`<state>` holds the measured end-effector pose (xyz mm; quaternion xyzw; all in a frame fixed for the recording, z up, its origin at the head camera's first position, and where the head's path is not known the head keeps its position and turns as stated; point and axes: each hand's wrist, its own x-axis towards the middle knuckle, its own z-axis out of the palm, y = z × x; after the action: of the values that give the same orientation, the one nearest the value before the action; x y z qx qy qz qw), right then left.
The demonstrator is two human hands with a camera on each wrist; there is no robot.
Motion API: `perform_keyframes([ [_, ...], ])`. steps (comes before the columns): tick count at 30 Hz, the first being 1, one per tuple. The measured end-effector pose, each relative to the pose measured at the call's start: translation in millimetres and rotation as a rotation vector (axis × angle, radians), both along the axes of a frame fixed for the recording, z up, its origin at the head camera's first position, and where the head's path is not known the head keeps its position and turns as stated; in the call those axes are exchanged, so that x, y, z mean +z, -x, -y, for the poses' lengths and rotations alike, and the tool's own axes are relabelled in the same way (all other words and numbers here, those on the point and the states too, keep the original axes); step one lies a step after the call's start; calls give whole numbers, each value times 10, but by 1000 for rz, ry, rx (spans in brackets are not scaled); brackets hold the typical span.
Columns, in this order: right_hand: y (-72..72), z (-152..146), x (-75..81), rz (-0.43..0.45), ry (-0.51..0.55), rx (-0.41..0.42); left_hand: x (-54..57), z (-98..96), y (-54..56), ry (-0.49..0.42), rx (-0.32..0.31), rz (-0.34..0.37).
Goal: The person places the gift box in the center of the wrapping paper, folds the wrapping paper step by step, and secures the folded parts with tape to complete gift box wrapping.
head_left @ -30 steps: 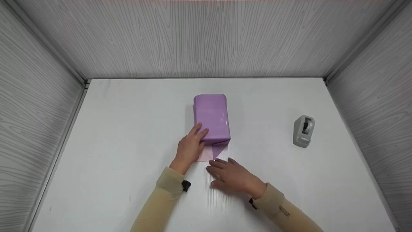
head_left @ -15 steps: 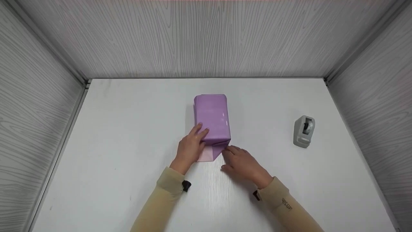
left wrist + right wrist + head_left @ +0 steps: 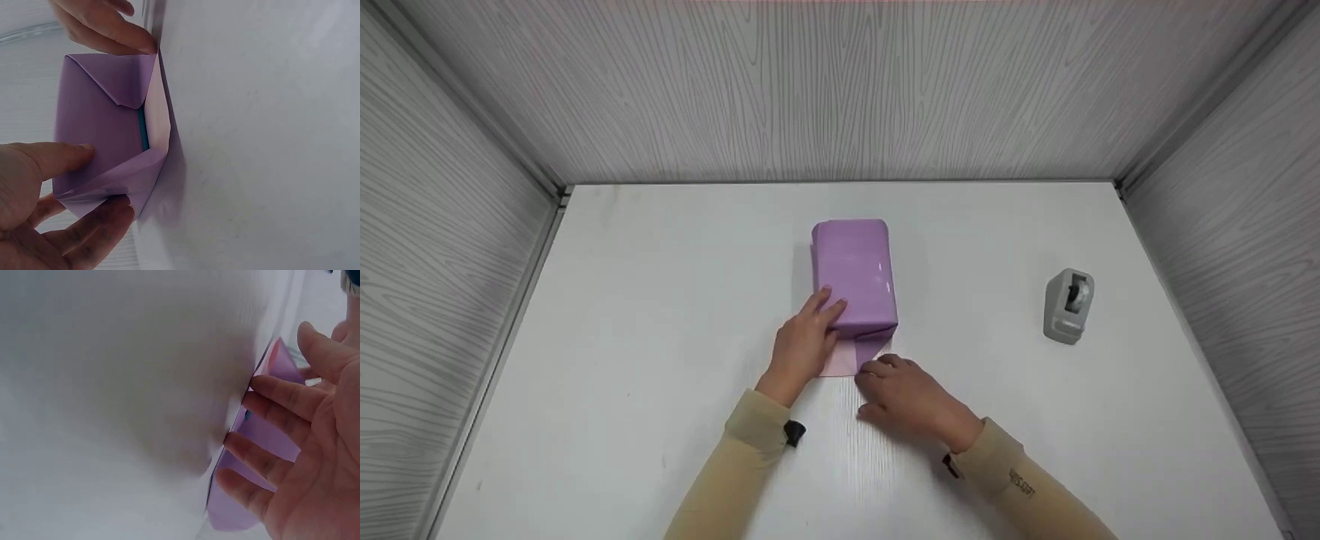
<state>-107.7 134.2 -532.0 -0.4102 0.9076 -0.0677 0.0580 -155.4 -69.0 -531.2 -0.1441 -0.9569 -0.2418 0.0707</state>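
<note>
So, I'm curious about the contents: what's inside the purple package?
A narrow teal strip shows at the open end of the purple package, beside the pale flap. Purple paper covers the rest, so I can't tell what the contents are.

In the head view, a plain tan-beige left sleeve (image 3: 718, 480) comes in from 7 o'clock and a matching right sleeve (image 3: 1039, 499) from between 4 and 5 o'clock. Each ends in a wide cuff of the same cloth. A small, blocky black wrist device (image 3: 794, 432) pokes out at the left cuff's 3 o'clock; a second black device (image 3: 951, 466) — mostly hidden — shows at the right cuff's 8 o'clock. Dark slanting lettering (image 3: 1021, 484) marks the right sleeve — too small to read surely. Both hands are bare.
</note>
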Motion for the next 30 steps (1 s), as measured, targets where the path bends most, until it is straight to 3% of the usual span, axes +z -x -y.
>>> perform_keyframes([
  [4, -46, 26, 16, 29, 9, 47, -13, 4, 7, 0, -2, -1],
  [7, -13, 3, 43, 52, 70, 33, -21, 5, 5, 4, -3, -4],
  [12, 126, -89, 154, 31, 224, -94, -23, 5, -1, 8, -3, -8],
  [18, 290, -194, 253, -123, 358, -269, -33, 12, -8, -17, -13, -23],
  [23, 420, -195, 222, -166, 371, -336, -42, 19, -10, -31, -18, -36],
  [30, 549, -104, 157, -175, 367, -314, -20, 13, -5, -32, -17, -31],
])
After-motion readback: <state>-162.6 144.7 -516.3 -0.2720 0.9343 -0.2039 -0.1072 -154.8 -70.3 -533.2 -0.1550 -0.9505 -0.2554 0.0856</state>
